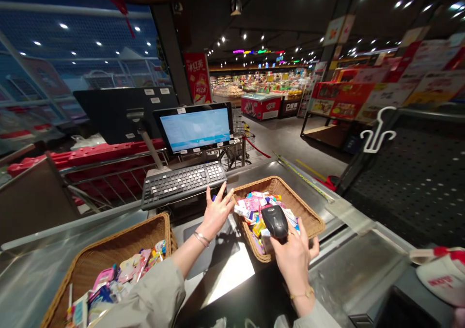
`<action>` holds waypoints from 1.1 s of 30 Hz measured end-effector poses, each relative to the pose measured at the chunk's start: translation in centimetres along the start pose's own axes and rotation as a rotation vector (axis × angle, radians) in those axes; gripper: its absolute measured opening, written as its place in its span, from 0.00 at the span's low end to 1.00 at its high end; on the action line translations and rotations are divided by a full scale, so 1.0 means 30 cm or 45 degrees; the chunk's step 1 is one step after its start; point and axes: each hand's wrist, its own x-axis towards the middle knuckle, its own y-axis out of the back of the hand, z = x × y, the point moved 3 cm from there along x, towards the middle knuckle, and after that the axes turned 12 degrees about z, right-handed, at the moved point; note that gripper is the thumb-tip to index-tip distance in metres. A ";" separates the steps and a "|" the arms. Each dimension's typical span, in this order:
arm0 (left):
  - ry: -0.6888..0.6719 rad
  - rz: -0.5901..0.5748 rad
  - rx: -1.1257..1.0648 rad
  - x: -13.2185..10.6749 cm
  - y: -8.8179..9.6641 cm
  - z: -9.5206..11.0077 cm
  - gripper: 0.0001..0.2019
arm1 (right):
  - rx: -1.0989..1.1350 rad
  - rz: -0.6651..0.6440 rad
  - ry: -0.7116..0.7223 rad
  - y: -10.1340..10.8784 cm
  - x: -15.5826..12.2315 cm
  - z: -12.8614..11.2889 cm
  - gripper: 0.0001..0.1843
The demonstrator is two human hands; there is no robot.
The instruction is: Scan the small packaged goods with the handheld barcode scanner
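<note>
My right hand (295, 255) is closed around a black handheld barcode scanner (275, 220), held over the near rim of a wicker basket (308, 210) full of small colourful packets (254, 207). My left hand (217, 211) hovers with fingers spread at that basket's left edge, just in front of the black keyboard (183, 181). It holds nothing that I can see. A second wicker basket (109, 253) with more packets sits at the lower left, beside my left sleeve.
A checkout screen (196, 129) stands behind the keyboard on a steel counter (356, 265). Red shopping baskets (90, 156) are stacked at the left. A dark perforated rack (417, 178) with a white hook rises at the right. Store shelves and aisle lie beyond.
</note>
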 end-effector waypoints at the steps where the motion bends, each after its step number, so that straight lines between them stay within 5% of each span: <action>1: -0.020 -0.005 -0.004 0.006 -0.006 0.007 0.10 | -0.004 0.016 -0.012 0.003 0.003 0.011 0.20; 15: -0.260 -0.029 -0.123 0.096 -0.104 0.123 0.10 | -0.053 0.022 -0.128 0.025 0.012 0.174 0.23; 21: -0.198 -0.033 -0.140 0.117 -0.135 0.179 0.20 | -0.077 0.018 -0.146 0.035 0.023 0.176 0.24; 33: -0.034 -0.071 0.012 0.086 -0.103 0.114 0.25 | -0.036 0.006 -0.088 -0.014 0.018 0.117 0.21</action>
